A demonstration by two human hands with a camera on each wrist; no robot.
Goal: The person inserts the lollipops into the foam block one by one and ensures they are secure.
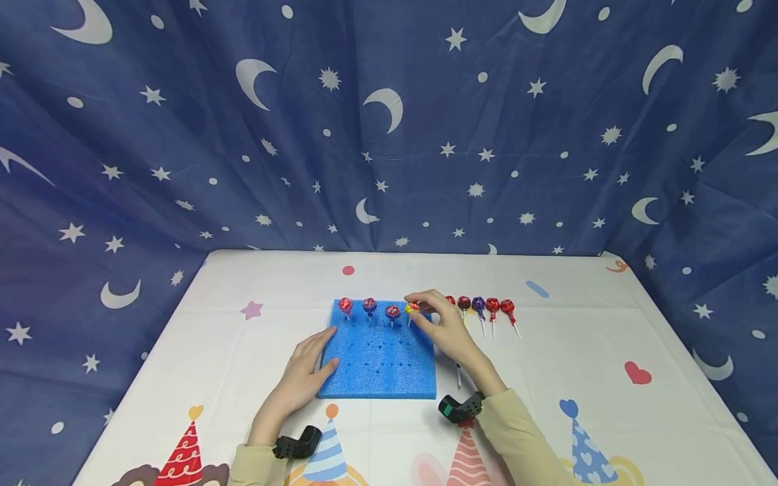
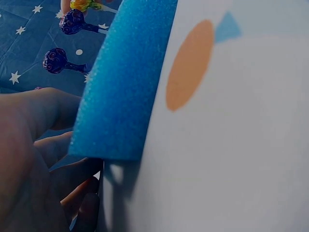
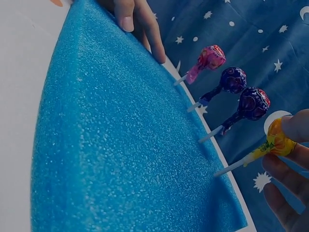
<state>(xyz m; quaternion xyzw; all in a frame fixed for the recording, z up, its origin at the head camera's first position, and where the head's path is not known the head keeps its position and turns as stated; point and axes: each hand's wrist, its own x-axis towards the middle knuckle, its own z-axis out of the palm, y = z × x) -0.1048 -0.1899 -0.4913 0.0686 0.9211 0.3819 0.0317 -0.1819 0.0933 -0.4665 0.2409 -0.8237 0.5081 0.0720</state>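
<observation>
Head view: the yellow lollipop is meeting the foam block at the block's one o'clock, the right hand pinching its wrapped head between thumb and fingers. Three standing lollipops are stretching away towards nine o'clock. The left hand is resting at the block's nine-o'clock edge, thumb apart from fingers. Loose lollipops are lying at two o'clock. Angled pushing could be bending the stick; light left-hand pressure, letting the foam slide.
</observation>
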